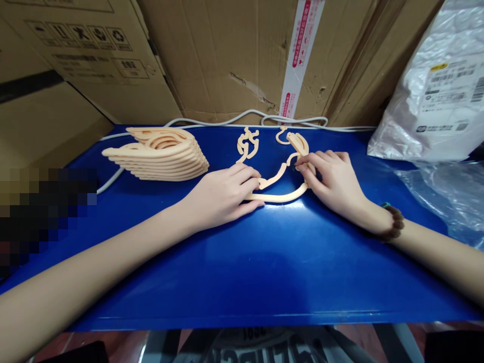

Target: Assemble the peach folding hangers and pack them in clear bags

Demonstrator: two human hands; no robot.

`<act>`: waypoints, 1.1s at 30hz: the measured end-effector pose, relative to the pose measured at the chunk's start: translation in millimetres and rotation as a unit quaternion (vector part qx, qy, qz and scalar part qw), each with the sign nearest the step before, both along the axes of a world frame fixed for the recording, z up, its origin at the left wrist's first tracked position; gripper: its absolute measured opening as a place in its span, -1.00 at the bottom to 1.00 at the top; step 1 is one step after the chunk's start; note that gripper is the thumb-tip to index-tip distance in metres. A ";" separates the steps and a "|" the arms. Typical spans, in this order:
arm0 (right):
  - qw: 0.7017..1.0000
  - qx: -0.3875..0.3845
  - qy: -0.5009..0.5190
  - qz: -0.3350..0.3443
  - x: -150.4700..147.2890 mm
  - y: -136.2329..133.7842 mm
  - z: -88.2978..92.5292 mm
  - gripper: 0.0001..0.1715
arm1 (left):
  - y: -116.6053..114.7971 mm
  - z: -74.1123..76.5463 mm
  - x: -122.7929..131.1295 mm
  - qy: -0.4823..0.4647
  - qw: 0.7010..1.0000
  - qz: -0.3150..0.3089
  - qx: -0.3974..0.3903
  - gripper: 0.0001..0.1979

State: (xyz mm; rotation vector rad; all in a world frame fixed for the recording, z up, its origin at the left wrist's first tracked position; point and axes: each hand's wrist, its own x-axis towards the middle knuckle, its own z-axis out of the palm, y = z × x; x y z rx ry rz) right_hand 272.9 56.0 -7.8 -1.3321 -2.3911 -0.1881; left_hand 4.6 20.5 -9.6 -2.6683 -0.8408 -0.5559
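A beige plastic hanger [278, 197], with a curved bar and arms, lies on the blue table in front of me. My left hand [230, 194] is closed on its left end, thumb below the bar and fingers above. My right hand [327, 176] pinches the hanger's right side, near a joint; the fingertips partly hide what they grip. Just behind the right fingers sit more loose beige hanger parts [298, 142]. Beyond the hands, a few small hooks [247, 142] lie in a cluster, with another hook [282, 136] to their right.
On the left of the blue table [242, 282] rests a neat stack of beige hanger pieces [162, 156]. A white cable [227, 122] runs along the back, before cardboard boxes [227, 55]. A white plastic parcel [423, 96] and clear film [446, 201] lie at the right.
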 end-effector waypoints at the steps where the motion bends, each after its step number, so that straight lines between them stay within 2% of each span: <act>1: 1.000 -0.002 0.000 -0.002 -0.1 -0.1 0.1 -0.72 | -0.2 0.3 0.4 -0.001 1.000 -0.003 0.000 -0.71; 13: 1.000 -0.004 -0.013 0.008 -2.7 -2.1 2.0 -0.75 | -1.5 -1.1 3.2 -0.006 1.000 -0.022 0.020 -0.75; 33: 1.000 0.002 -0.013 0.022 -2.5 -2.1 -0.1 -0.78 | -3.1 -1.7 3.1 -0.033 0.998 -0.009 0.061 -0.79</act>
